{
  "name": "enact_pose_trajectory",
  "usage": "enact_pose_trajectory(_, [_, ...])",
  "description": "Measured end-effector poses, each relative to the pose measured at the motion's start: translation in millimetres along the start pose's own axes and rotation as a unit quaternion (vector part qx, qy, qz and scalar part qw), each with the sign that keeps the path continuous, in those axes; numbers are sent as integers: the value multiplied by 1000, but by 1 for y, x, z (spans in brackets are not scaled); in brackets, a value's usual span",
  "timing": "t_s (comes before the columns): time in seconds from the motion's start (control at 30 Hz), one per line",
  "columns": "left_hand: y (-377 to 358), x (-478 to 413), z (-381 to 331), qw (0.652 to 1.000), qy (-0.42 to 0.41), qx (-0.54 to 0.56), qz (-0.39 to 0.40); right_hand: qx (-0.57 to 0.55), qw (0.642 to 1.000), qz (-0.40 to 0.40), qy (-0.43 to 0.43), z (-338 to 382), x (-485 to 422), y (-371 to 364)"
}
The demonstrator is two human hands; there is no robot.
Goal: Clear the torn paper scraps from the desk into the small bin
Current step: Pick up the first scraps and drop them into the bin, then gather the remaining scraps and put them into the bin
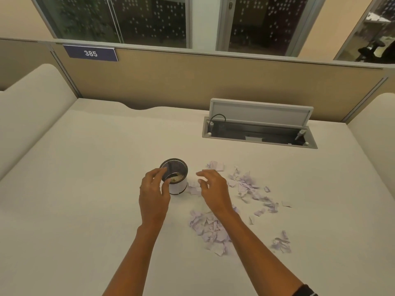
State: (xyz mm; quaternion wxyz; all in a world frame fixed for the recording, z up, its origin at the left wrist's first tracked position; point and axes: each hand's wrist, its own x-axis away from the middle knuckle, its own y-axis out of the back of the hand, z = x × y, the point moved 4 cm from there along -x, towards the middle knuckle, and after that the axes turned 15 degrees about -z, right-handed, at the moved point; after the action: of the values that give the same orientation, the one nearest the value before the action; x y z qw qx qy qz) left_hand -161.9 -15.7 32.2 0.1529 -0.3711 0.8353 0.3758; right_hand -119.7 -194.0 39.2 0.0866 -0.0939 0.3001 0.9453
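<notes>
A small white cylindrical bin (pixel 178 184) with a dark rim stands mid-desk. Its round dark lid (pixel 174 167) is tipped up at the mouth, and my left hand (pixel 152 193) holds the bin's left side, fingers on the lid's edge and thumb curled against the wall. My right hand (pixel 213 189) hovers just right of the bin with fingers loosely spread, holding nothing. Pale lilac torn paper scraps (pixel 210 230) lie in a heap under my right forearm. More scraps (pixel 248 184) are scattered to the right, and a few scraps (pixel 194 190) sit beside the bin.
The white desk (pixel 85 189) is walled by a tan partition (pixel 192 82) behind and cream dividers at both sides. An open cable tray (pixel 258 133) with a raised flap sits at the back right. A sign reading 385 (pixel 90 53) hangs on the partition.
</notes>
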Motion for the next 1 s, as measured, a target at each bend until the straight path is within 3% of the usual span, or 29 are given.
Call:
enact_pose_trajectory(0.23, [-31,6,-51,986,-164,17,30,199,978,-36,-42,-75,-19,41])
enact_pose_trajectory(0.4, [-76,12,-75,974,-174,1,147,249,968,-19,-38,-107,-33,56])
enact_pose_trajectory(0.57, [-120,10,-81,944,-178,-47,276,288,954,79,-23,-125,-35,60])
enact_pose_trajectory(0.73, [-154,6,-72,907,-195,-123,353,261,964,56,-20,-129,-22,64])
enact_pose_trajectory(1.0, [-184,7,-62,866,-229,-170,411,160,987,-18,8,-109,2,71])
